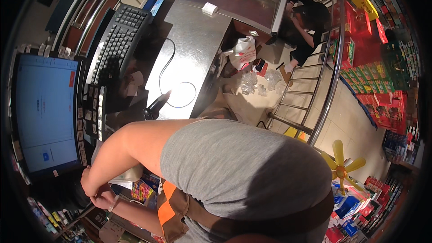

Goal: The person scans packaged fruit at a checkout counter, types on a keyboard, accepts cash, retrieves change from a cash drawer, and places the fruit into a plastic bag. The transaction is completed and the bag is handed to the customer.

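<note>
My right hand (87, 180) and my left hand (103, 197) meet in front of me, low at the left of the view. They touch or overlap; whether anything is between them is hidden. A pale band (114, 203) circles my left wrist. Just past my hands stands a lit monitor (47, 111). My bent right arm, in a grey sleeve (236, 162), crosses the middle of the view. Above that arm, a black handheld barcode scanner (156, 107) lies on the stainless steel counter (199, 33), its cable looping away. A black keyboard (119, 37) lies beyond.
A paper roll (210, 8) sits on the counter. Past its edge are plastic bags (249, 82) on the floor, a metal railing (332, 74) and a person in black (307, 23) bent low. Boxes (371, 77) and a yellow fan-shaped item (341, 168) stand at right.
</note>
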Tool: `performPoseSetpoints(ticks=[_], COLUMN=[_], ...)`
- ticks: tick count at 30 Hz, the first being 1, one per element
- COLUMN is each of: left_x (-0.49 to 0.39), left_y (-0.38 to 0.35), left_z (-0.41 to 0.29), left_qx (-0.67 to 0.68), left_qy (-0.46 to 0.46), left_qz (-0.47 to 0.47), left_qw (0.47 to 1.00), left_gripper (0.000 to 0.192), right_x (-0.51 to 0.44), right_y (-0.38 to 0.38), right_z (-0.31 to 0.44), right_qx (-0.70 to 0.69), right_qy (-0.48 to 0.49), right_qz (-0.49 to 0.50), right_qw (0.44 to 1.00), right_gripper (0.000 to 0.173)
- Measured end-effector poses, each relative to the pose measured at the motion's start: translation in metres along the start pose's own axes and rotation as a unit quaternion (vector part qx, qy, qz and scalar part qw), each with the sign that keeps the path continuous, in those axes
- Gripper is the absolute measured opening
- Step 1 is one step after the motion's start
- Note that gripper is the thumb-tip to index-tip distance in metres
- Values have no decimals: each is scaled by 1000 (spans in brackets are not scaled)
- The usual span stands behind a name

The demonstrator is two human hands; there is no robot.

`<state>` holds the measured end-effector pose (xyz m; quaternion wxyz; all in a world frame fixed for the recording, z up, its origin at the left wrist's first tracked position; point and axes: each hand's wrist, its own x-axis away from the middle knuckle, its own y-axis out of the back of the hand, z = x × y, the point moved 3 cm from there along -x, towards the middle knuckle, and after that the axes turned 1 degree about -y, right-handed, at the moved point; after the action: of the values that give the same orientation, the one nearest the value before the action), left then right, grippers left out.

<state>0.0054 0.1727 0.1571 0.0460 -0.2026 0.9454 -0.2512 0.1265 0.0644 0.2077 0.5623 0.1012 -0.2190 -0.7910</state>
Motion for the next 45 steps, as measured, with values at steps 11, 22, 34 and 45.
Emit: performPoseSetpoints(ticks=[11,22,34,45], left_x=[31,119,107,103], left_y=[-75,-179,-337,-574], left_z=[10,182,335,549], left_qx=[33,-232,-527,-401], left_qy=[-47,216,206,-44], left_qz=[-129,6,368,458], left_qw=[990,948,738,792], left_gripper=[54,42,47,26], right_x=[89,461,1019,1085], right_y=[23,38,-110,-183], right_z=[-8,-392,-385,-438], right_qx=[-78,-250,-25,-80], right_qy=[91,-266,-821,-826], right_qz=[-50,-333,-492,-502], right_qw=[991,870,287,245], right_gripper=[36,24,59,82])
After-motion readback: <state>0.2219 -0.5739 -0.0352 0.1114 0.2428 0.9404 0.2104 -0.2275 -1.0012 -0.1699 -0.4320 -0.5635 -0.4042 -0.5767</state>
